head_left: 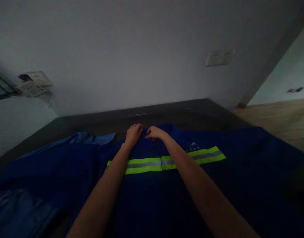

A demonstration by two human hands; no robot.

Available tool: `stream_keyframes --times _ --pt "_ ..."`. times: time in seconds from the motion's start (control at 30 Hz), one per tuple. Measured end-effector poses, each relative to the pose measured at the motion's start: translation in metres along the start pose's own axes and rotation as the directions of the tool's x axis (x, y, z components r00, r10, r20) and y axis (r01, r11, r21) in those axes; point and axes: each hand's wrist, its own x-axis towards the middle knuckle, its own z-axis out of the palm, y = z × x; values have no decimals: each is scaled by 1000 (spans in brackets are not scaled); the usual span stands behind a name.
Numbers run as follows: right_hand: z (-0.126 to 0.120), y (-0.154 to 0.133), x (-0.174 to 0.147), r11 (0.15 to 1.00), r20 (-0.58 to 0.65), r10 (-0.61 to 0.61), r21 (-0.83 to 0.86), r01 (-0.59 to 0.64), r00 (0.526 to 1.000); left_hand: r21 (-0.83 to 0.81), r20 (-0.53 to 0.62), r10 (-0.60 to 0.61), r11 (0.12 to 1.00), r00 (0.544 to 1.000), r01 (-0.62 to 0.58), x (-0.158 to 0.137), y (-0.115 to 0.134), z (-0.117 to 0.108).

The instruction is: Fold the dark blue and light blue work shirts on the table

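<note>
A dark blue work jacket [147, 195] lies spread out with its front up. Across its chest runs a yellow-green band [144, 166] with a grey stripe, split at the middle. My left hand [134, 135] is at the left side of the collar, its fingers curled down onto the cloth. Just right of it, my right hand [155, 133] pinches at the collar's front, fingers bent in. The fingertips of both hands are partly hidden. A small pale emblem [193, 145] shows on the chest, right of my right forearm.
The jacket rests on a dark table [166, 114] against a grey wall. Lighter blue cloth [20, 215] lies at the left. Wall sockets [220, 57] are at the upper right, others [34, 84] at the left. Pale flooring [278, 114] shows beyond the table's right edge.
</note>
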Motion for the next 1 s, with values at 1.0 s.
stream_keyframes --times 1.0 --pt "-5 38 -111 778 137 -538 -299 553 831 110 71 75 991 995 -82 -21 52 -3"
